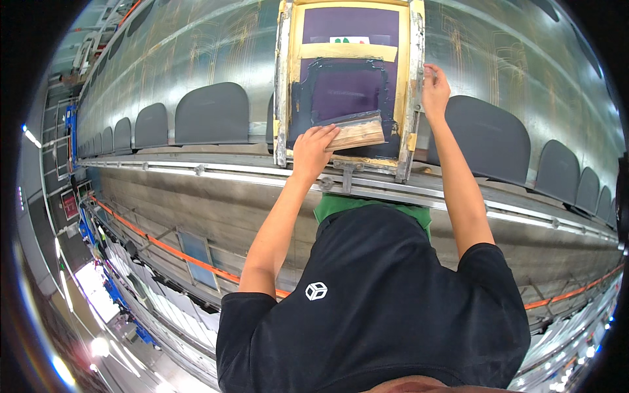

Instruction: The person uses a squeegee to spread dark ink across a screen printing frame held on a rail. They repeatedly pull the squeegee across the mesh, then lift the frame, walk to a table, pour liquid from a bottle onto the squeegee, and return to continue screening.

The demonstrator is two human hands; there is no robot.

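A screen printing frame [417, 39] with metal side rails lies in front of me, its mesh dark purple with yellow tape near the borders. Dark ink [303, 108] is smeared around the lower part of the mesh. My left hand [314, 149] grips the left end of a wooden squeegee [357, 134], which rests slightly tilted across the near part of the screen. At the frame's right rail is my right hand [436, 92], its fingers curled against the outer edge. The fingertips of the left hand are partly hidden by the squeegee.
Dark grey pieces with rounded tops [212, 114] lie in a row along the long shiny table [196, 52], on both sides of the frame. A metal rail [249, 171] runs along the table's near edge. Behind me stretches an orange bar [164, 243].
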